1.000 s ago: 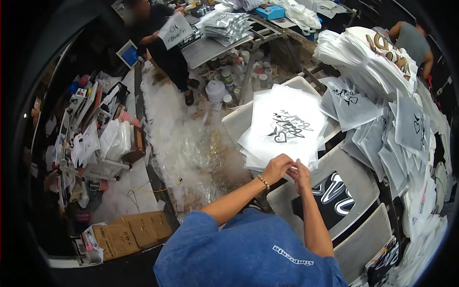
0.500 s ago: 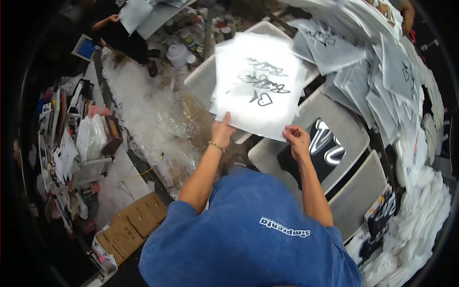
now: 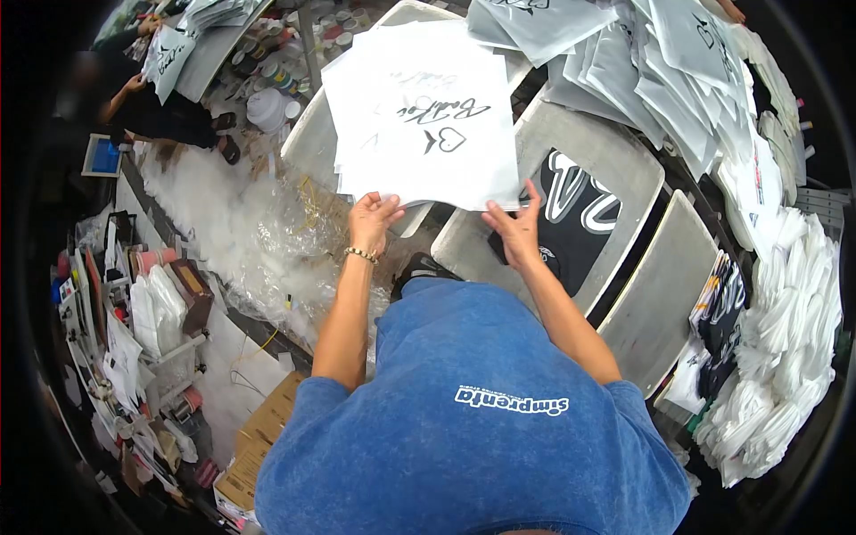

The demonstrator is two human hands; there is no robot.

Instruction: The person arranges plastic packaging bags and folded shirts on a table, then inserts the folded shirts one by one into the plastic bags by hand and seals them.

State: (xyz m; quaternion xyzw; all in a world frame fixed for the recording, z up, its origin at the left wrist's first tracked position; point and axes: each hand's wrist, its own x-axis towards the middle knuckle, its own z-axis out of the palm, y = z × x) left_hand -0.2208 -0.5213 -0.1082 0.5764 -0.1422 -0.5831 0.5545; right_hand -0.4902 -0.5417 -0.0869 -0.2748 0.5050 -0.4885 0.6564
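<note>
Printed white sheets (image 3: 392, 165) lie upper centre of frame, straight above both hands, no clear long axis; lower edge, slightly bowed, gripped by left hand (image 3: 373, 223) at lower left and right hand (image 3: 517, 234) at lower-right corner, about equally near.

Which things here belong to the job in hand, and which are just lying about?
Likely the job:
printed sheets
left hand and right hand, at the sheets' edge
board beneath

Seemingly just lying about:
carton
white tub
floor plastic
black cloth
</note>
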